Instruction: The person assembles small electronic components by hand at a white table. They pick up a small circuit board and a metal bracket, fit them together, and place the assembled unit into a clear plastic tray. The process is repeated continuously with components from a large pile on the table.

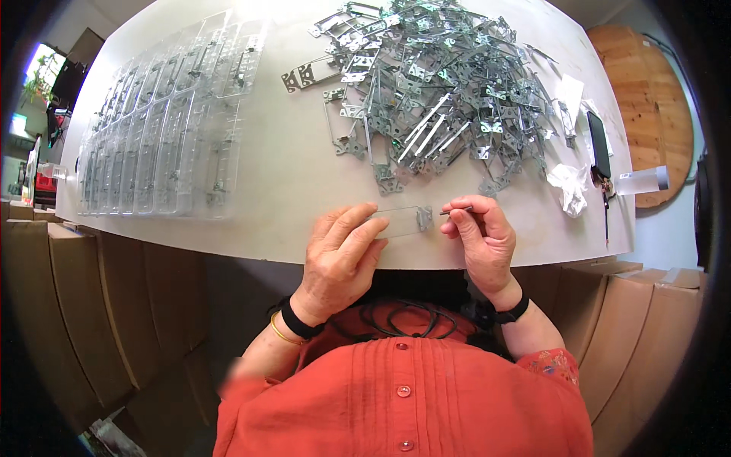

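Observation:
At the table's near edge, my left hand (pixel 339 255) grips one end of a thin rectangular wire-like frame. The frame's flat metal end bracket (pixel 424 218) points toward my right hand. Between the thumb and fingers of my right hand (pixel 485 240) is a slim dark rod (pixel 459 210), held just right of the bracket. Whether the rod's tip touches the bracket I cannot tell. Beyond both hands lies a big heap of similar metal frames (pixel 426 99), tangled together, with several bright strips on top.
A clear plastic tray (pixel 242 122) with frames in its compartments lies at the left. On the right are crumpled white tissue (pixel 569 188), a dark phone-like object (pixel 598 145) and a translucent cylinder (pixel 640 181). Cardboard boxes (pixel 632 320) stand below the table edge.

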Demonstrator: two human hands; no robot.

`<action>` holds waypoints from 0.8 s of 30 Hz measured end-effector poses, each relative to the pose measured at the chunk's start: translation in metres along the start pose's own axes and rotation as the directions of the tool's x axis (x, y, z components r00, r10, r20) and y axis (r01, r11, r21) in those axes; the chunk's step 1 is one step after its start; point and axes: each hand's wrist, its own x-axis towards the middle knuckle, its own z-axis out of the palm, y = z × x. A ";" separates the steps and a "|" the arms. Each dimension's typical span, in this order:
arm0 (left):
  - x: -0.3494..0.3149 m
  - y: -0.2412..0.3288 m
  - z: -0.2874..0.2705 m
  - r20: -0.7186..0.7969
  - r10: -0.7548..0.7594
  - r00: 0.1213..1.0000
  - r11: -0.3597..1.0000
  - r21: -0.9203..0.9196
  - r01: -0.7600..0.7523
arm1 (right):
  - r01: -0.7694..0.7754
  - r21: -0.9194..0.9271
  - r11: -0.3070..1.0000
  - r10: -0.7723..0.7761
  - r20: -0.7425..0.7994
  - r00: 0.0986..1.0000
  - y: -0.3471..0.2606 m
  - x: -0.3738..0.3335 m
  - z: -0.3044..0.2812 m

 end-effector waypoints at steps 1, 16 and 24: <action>0.000 0.000 0.001 0.006 -0.005 1.000 1.000 -0.030 0.005 | 0.017 -0.021 1.000 -0.017 0.000 1.000 0.001 0.001 0.002; -0.001 -0.005 0.001 0.025 -0.024 0.999 0.989 -0.145 0.027 | 0.079 -0.239 0.968 -0.083 -0.007 0.997 0.008 0.007 0.008; -0.001 -0.004 0.001 0.018 -0.010 1.000 0.989 -0.148 0.013 | 0.106 -0.282 0.953 -0.107 0.013 0.994 0.004 0.008 0.008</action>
